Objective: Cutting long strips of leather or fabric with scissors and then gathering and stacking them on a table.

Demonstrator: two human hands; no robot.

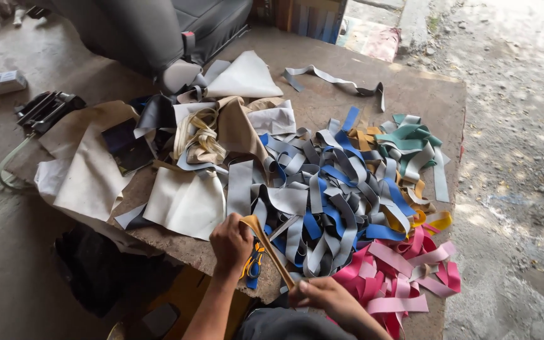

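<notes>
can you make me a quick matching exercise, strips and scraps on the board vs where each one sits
Things:
1. tan strip
2. pink strips
3. teal strips
4. white sheet

Places:
A. far right part of the pile
B. stretched between left hand and right hand
C. far edge, beside the grey seat
D. near right corner of the board

Pairs: 1-B, 2-D, 3-A, 4-C

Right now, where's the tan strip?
In the head view, the tan strip is stretched between the left hand and right hand, at the table's near edge beside the grey-and-blue strips.
</notes>
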